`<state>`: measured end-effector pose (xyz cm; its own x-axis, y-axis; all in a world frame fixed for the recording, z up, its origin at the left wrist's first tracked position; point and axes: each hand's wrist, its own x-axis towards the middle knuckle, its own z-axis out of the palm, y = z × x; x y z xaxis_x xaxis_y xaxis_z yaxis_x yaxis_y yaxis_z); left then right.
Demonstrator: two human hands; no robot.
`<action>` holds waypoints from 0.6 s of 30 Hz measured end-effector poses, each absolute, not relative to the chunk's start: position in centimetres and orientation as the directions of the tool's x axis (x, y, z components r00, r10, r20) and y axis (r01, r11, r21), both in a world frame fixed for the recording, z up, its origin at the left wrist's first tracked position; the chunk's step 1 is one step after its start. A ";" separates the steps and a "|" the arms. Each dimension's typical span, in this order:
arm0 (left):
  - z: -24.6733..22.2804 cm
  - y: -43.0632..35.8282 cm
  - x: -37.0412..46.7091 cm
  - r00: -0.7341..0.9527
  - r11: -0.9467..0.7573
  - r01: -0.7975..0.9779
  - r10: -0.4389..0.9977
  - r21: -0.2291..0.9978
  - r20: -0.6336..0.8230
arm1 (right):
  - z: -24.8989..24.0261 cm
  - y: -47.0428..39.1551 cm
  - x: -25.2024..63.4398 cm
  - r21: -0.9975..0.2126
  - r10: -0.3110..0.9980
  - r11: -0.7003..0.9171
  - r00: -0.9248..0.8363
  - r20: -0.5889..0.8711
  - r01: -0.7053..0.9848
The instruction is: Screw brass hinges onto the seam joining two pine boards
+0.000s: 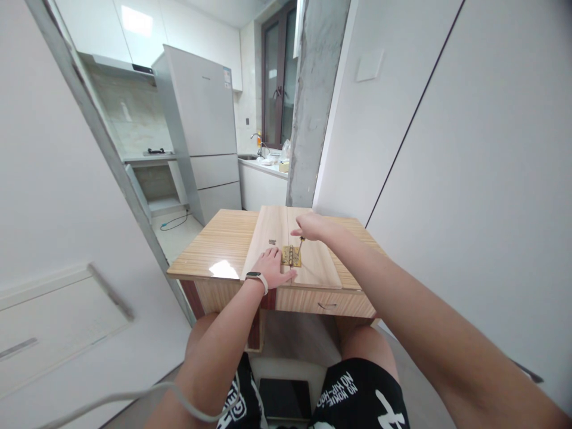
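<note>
My left hand (270,267) lies spread on the pale wooden boards, its fingers beside a brass hinge (291,256) and its thumb reaching across the seam below it. The hinge rests open and flat over the seam between the left board (259,253) and the right board (317,259). My right hand (310,226) is closed round the top of a screwdriver (301,244), whose handle is mostly hidden. Its shaft slants down to the hinge's right leaf. A screw under the tip is too small to make out. Small dark marks or items sit above my left fingers.
The boards lie on a glossy wood-grain desk (201,244) with a drawer (328,305) in front. A white wall panel (469,149) stands close on the right. Behind are a grey refrigerator (208,107) and a sink counter. A pale cable (147,387) crosses near my left forearm.
</note>
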<state>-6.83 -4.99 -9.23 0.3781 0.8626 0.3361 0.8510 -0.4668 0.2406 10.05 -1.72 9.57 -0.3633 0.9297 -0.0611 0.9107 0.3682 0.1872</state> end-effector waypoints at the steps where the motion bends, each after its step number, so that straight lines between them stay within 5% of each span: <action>1: -9.3 -5.0 -6.8 0.379 -0.468 0.852 0.861 0.237 0.338 | 9.8 -2.0 10.0 0.203 0.937 0.349 -0.342 -0.066 0.915; 18: -9.2 -4.9 -6.8 0.378 -0.465 0.852 0.864 0.240 0.332 | 9.0 -1.1 10.3 0.205 0.887 0.460 -0.457 -0.066 0.864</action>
